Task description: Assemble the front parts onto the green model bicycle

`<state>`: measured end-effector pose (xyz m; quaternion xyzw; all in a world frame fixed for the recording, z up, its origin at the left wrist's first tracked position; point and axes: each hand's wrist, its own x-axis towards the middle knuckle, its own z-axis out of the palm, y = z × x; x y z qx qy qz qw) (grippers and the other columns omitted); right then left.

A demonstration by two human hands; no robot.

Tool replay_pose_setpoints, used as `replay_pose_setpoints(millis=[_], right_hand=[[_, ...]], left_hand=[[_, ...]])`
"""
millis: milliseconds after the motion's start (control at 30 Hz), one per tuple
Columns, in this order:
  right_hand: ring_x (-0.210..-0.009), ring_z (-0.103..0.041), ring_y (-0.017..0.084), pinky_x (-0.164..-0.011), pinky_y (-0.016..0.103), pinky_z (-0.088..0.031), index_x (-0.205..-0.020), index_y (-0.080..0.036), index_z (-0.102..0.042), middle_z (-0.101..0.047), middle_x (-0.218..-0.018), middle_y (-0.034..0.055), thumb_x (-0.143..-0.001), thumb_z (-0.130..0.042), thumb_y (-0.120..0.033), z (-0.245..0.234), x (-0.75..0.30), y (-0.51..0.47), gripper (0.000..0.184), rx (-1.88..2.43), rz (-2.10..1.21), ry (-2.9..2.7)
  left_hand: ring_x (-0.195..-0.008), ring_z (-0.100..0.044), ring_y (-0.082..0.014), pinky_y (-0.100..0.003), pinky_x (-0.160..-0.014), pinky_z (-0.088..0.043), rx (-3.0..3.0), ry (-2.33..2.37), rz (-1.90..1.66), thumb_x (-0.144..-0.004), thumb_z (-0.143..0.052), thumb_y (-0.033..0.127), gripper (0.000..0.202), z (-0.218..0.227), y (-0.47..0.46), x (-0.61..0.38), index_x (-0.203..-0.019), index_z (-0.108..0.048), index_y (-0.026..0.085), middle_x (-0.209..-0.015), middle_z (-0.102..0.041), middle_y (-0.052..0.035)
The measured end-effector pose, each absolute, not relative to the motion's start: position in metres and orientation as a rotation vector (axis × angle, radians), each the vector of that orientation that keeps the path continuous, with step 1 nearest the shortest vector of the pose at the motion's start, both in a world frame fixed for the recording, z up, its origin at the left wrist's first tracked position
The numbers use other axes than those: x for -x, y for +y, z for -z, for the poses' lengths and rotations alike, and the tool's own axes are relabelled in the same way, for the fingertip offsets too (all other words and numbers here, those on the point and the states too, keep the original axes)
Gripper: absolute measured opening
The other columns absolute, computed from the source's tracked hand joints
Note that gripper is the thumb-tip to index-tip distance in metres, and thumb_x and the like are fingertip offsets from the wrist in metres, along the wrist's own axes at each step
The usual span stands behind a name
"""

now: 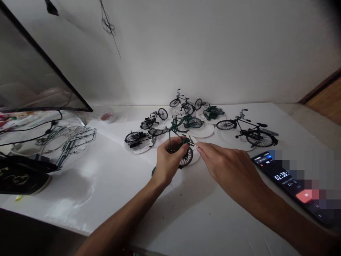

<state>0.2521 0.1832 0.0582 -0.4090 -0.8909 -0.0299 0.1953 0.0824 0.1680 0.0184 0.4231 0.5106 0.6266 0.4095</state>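
Note:
My left hand [170, 160] is shut around a dark green model bicycle [185, 155], and its fingers hide much of the frame. One spoked wheel shows below the hand. My right hand [226, 167] reaches in from the right, with its fingertips pinching a thin metal tool [193, 144] whose far end meets the bicycle at my left fingers. Several finished model bicycles stand on white paper plates just beyond my hands, including a black one [247, 129] on the right and a green one [186, 121] at the middle.
A phone [277, 174] showing a timer lies on the white table [106, 185] at right. At left are green plastic sprue frames [71, 142] on a clear bag, a dark monitor [34, 64], a black object [21, 177], and cables. A wall rises behind.

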Motion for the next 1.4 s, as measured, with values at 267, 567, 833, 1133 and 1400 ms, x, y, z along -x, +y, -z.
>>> replay_pose_setpoints(millis=[267,567,833,1133,1400], right_hand=[[-0.061,-0.061,0.019,-0.051,0.033,-0.022,-0.105,-0.019,-0.06,-0.072,-0.089,0.0063,-0.095,-0.047,-0.014,-0.06,-0.25,0.181,0.016,1.18,0.218,-2.582],[-0.057,-0.055,0.018,-0.051,0.032,-0.022,-0.094,-0.017,-0.059,-0.064,-0.074,0.0064,-0.095,-0.041,-0.012,-0.056,-0.247,0.179,0.019,1.237,-0.012,-2.599],[-0.044,-0.023,0.009,-0.044,0.024,-0.021,-0.083,-0.02,-0.052,-0.025,-0.054,-0.0082,-0.098,-0.041,-0.049,-0.048,-0.238,0.197,0.034,1.148,-1.599,-1.682],[-0.054,-0.043,0.012,-0.052,0.026,-0.029,-0.091,-0.018,-0.06,-0.048,-0.064,-0.0006,-0.1,-0.042,-0.039,-0.041,-0.236,0.193,0.029,1.158,-0.9,-2.094],[-0.046,-0.032,0.011,-0.05,0.029,-0.018,-0.089,-0.015,-0.058,-0.042,-0.054,-0.0021,-0.098,-0.04,-0.023,-0.037,-0.243,0.196,0.022,1.144,-0.341,-2.473]], left_hand=[[-0.085,-0.064,-0.0157,-0.025,-0.075,-0.05,-1.162,1.339,-1.594,-0.082,-0.072,0.025,0.014,-0.018,0.168,-0.083,-0.091,-0.068,0.015,-0.094,-0.071,-0.0063],[-0.087,-0.065,-0.0159,-0.026,-0.077,-0.051,-1.323,1.424,-1.618,-0.086,-0.067,0.022,0.013,-0.015,0.165,-0.087,-0.097,-0.068,0.016,-0.1,-0.072,-0.0069],[-0.089,-0.064,-0.0156,-0.026,-0.08,-0.05,-1.534,1.589,-1.692,-0.088,-0.066,0.024,0.014,-0.014,0.163,-0.083,-0.099,-0.069,0.016,-0.101,-0.072,-0.0057],[-0.094,-0.068,-0.0156,-0.024,-0.084,-0.052,-1.51,1.524,-1.651,-0.086,-0.067,0.02,0.018,-0.019,0.168,-0.078,-0.103,-0.07,0.015,-0.105,-0.074,-0.0065],[-0.092,-0.068,-0.0161,-0.024,-0.083,-0.052,-1.452,1.499,-1.639,-0.085,-0.068,0.019,0.017,-0.018,0.165,-0.082,-0.101,-0.07,0.014,-0.101,-0.074,-0.0064]])
